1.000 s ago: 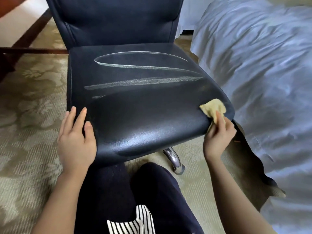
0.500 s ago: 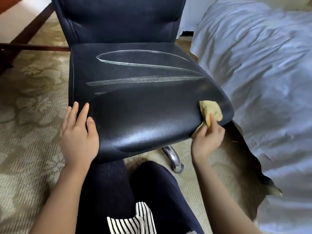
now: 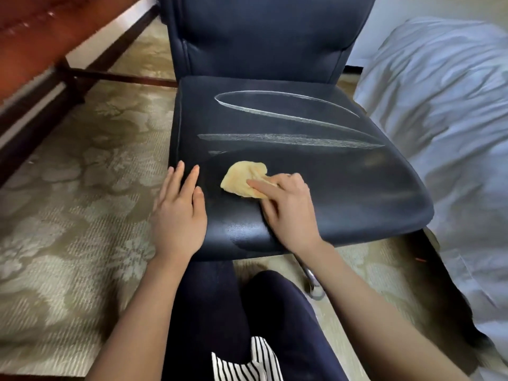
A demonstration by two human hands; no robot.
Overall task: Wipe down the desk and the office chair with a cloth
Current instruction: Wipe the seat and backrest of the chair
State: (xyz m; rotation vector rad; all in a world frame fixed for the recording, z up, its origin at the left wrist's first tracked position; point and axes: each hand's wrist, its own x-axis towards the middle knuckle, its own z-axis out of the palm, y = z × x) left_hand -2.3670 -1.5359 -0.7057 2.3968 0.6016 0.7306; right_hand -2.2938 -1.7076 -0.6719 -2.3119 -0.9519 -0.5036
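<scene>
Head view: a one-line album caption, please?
Right hand grips a yellow cloth against the dark chair seat while the left hand rests flat on its edge.

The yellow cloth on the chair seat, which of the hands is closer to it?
Right. The right hand holds the yellow cloth against the seat, covering its right edge. The left hand rests flat on the seat's front left corner, left of the cloth, not touching it.

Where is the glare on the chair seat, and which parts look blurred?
Head view: soft glare on the front edge of the seat, between the left hand and right hand; head view: bedding at right and desk at upper left look smeared, cloth fairly sharp.
</scene>
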